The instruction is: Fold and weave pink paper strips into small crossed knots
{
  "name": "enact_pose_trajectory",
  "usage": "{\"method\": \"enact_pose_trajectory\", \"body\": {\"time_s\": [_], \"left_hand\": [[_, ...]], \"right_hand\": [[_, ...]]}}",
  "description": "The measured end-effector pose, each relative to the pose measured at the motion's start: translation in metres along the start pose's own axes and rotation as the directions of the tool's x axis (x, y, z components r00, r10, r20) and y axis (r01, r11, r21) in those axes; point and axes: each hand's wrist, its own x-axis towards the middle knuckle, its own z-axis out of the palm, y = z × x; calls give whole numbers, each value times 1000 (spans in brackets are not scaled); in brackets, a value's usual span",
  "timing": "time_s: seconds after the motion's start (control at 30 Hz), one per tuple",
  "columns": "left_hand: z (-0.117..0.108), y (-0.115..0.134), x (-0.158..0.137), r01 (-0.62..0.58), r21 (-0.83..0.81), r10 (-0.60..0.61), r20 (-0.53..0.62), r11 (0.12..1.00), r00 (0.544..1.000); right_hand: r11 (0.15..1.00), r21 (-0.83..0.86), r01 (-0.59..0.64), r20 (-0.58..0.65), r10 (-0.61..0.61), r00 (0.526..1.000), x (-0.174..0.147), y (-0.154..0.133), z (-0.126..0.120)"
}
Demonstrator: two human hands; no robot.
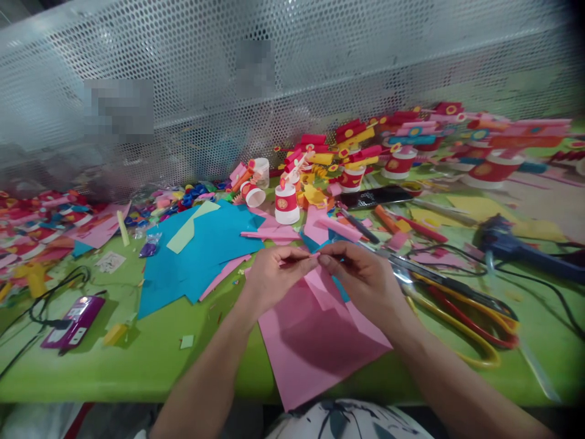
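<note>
My left hand [283, 274] and my right hand [361, 274] meet fingertip to fingertip. Both are closed in a pinch on a small piece of pink paper [315, 256], mostly hidden by the fingers. Just below them a lighter pink strip [320, 291] shows; whether it joins the pinched piece I cannot tell. Under my hands lies a large pink sheet [311, 360] at the table's front edge. Blue paper [340, 288] peeks out beside my right hand. Large scissors with yellow and red handles [475, 332] lie right of my right wrist.
Blue sheets [196, 244] lie on the green table [137, 366], left of my hands. A glue gun [530, 247] with its cord is at the right. Red-and-white cups [287, 204] with paper rolls line the back before a perforated metal panel [183, 79]. A purple device [75, 323] sits left.
</note>
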Motion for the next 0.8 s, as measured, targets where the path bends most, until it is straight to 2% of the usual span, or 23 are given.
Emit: {"method": "enact_pose_trajectory", "body": {"time_s": [0.2,0.47,0.8], "left_hand": [[-4,2,0,-43,30,44,-14,999,999],[-3,4,-1,-105,98,107,-20,990,994],[0,5,-3,-180,245,198,-54,953,979]], "right_hand": [[991,119,-61,7,61,998,3,2,1],[978,192,-78,57,68,996,4,9,3],[949,280,-145,-15,155,988,7,3,1]]}}
